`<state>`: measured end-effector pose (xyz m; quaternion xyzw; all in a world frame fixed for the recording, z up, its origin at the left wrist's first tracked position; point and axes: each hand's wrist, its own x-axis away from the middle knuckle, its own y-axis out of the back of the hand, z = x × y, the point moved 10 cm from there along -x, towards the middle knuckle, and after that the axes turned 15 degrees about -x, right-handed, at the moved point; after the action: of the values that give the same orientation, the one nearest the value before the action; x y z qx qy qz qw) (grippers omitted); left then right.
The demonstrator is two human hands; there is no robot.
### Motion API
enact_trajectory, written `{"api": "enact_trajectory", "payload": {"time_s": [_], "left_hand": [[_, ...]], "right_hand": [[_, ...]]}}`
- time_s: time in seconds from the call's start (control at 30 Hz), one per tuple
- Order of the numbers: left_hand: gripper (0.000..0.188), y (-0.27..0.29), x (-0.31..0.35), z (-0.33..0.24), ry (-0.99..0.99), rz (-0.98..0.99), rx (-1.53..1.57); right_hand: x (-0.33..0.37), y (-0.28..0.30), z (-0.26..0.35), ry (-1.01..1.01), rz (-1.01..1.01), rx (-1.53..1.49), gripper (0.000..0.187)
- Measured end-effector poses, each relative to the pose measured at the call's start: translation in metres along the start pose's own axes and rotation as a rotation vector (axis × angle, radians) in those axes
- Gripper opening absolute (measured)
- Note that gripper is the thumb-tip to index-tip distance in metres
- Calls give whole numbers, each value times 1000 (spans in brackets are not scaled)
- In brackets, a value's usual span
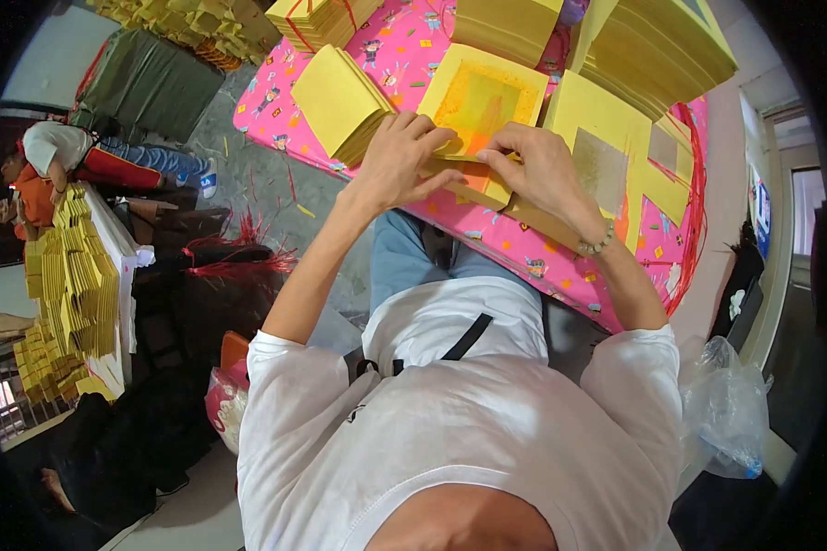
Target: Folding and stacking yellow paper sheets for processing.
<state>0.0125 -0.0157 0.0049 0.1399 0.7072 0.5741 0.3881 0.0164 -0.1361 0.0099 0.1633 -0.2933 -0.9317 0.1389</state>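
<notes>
A yellow paper sheet (pixel 450 83) with a speckled orange and metallic square lies over a stack of yellow paper in front of me. My right hand (pixel 547 170), with a bead bracelet at the wrist, pinches the sheet's near edge between thumb and fingers. At the near left corner of that sheet is my left hand (pixel 402 163), its fingertips on the paper and its thumb stretched out apart from them. Under the hands, the near end of the stack (pixel 487 188) shows an orange patch. A plainer yellow paper stack (pixel 340 96) sits just left of my left hand.
Tall yellow paper stacks (pixel 652 46) stand at the table's far side. Right of my hand lie sheets with silvery squares (pixel 601 170). Red strings (pixel 694 220) hang along the right edge of the pink patterned tablecloth (pixel 280 101). At left, people sit by another table of yellow bundles (pixel 69 275).
</notes>
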Motion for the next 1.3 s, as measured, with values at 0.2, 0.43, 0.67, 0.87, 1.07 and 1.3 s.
{"api": "enact_trajectory", "payload": {"time_s": [0.2, 0.43, 0.67, 0.87, 1.07, 1.3], "left_hand": [[26, -13, -16, -3, -11, -67, -95], [20, 13, -3, 47, 358, -391, 347], [24, -3, -2, 47, 435, -250, 1228], [29, -19, -1, 39, 419, -138, 1374], [40, -19, -2, 39, 390, -141, 1244], [59, -15, 2, 44, 386, -417, 851]], "right_hand": [[1, 24, 15, 53, -101, -153, 25], [9, 63, -15, -84, -413, -291, 64], [-21, 29, -27, -98, -109, -754, 104], [-32, -4, -14, -115, 177, -895, 107], [-28, 0, -9, -48, 129, -951, 82], [-22, -19, -40, -172, 193, -901, 73]]}}
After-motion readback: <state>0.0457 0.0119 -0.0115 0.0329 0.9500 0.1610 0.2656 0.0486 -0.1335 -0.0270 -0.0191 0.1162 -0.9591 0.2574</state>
